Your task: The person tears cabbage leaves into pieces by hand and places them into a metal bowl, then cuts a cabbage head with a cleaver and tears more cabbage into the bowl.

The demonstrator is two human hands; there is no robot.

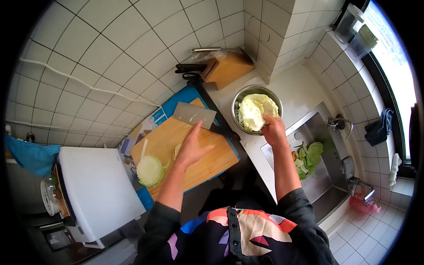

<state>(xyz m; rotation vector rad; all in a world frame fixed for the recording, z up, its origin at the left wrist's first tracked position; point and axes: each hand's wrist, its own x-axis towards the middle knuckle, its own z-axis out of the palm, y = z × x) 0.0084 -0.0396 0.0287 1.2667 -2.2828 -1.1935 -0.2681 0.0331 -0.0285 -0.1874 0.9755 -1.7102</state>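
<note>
Over the wooden cutting board (207, 152), my left hand (194, 148) is spread with nothing in it. A cleaver (192, 114) lies flat across the board's far edge, just beyond that hand. Cut cabbage (150, 171) rests at the board's left side, and a small piece lies partly hidden behind my left wrist. My right hand (274, 129) pinches the edge of a pale cabbage leaf (254, 110) at the metal bowl (235, 98). More cabbage pieces show in the bowl beneath the leaf.
A wooden knife block (229, 70) with black handles stands behind the bowl. Right of the counter, the sink (329, 176) holds green leaves (311, 154) below a faucet (340, 122). A white appliance (99, 190) stands at the left.
</note>
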